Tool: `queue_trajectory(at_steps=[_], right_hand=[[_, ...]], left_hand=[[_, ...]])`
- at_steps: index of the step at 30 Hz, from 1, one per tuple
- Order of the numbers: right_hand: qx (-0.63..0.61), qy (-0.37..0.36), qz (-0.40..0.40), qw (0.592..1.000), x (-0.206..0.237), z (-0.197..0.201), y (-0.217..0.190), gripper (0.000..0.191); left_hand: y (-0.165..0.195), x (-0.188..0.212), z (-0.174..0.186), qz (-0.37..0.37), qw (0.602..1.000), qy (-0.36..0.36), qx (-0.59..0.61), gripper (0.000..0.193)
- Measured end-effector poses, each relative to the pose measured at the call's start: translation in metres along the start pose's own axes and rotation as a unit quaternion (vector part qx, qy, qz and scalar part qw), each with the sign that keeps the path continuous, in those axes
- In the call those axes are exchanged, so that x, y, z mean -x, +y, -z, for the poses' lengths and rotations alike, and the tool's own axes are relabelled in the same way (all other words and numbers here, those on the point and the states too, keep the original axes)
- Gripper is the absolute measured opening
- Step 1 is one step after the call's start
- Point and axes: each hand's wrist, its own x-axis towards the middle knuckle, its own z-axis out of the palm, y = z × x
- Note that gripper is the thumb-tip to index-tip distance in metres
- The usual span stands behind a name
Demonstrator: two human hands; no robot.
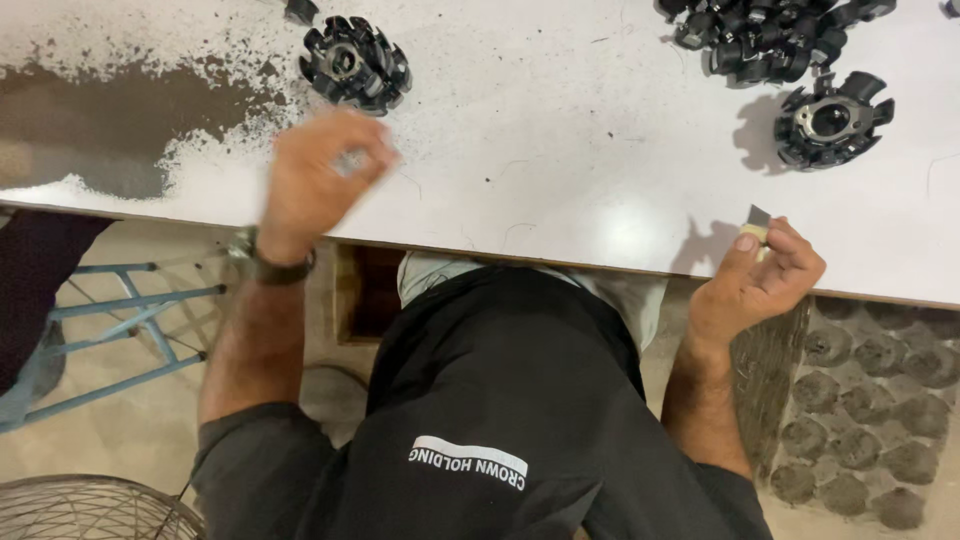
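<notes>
The left hand [318, 178] is raised over the near part of the white counter [560, 190] and is smeared by motion, so its fingers curl inward around something small and pale that cannot be made out; whether it truly grips that bit or merely hovers half-closed I cannot tell. A dark wristwatch [268, 262] sits on that wrist. The right hand [762, 282] rests at the counter's near edge, closed, pinching a small flat blade-like piece [757, 222] between thumb and forefinger; only its grey upper tip and a pale lower part show, the rest being hidden inside the fingers.

Just beyond the left hand lies a black round plastic part with radial fins [355, 62], resting on the counter apart from the hand. A second finned black part [832, 118] lies beyond the right hand, well apart from it. Behind it a heap of similar black parts [770, 35] is cut off by the top edge of the view, so its extent is unknown. The counter's left part is worn to a brown patch [95, 125]. A blue metal frame [130, 320] stands on the floor at left, partly hidden by the arm
</notes>
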Motion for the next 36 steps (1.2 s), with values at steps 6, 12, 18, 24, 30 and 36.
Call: queue_trajectory(at_steps=[6,12,18,24,30,36], right_hand=[[-0.057,-0.024,-0.050,0.997,-0.002,-0.034,-0.028,0.022],[-0.047,-0.062,-0.066,0.995,0.006,-0.030,-0.034,0.023],[-0.098,-0.091,-0.090,0.987,0.001,-0.040,-0.029,0.025],[-0.096,-0.085,-0.077,0.989,0.004,-0.048,-0.034,0.025],[-0.116,-0.119,-0.087,0.982,0.011,-0.049,-0.036,0.025],[-0.043,-0.159,-0.103,0.981,0.016,-0.053,-0.057,0.024]], left_hand=[[-0.087,-0.069,0.016,0.186,0.924,0.102,0.319,0.087],[-0.050,-0.020,-0.004,0.365,0.922,0.057,0.117,0.097],[0.022,-0.004,-0.010,0.008,0.956,-0.107,-0.272,0.095],[0.040,-0.025,-0.017,0.059,0.991,-0.068,-0.096,0.088],[0.075,-0.034,-0.105,-0.044,0.991,-0.114,-0.061,0.109],[0.100,-0.034,-0.139,0.019,0.989,-0.147,0.003,0.102]])
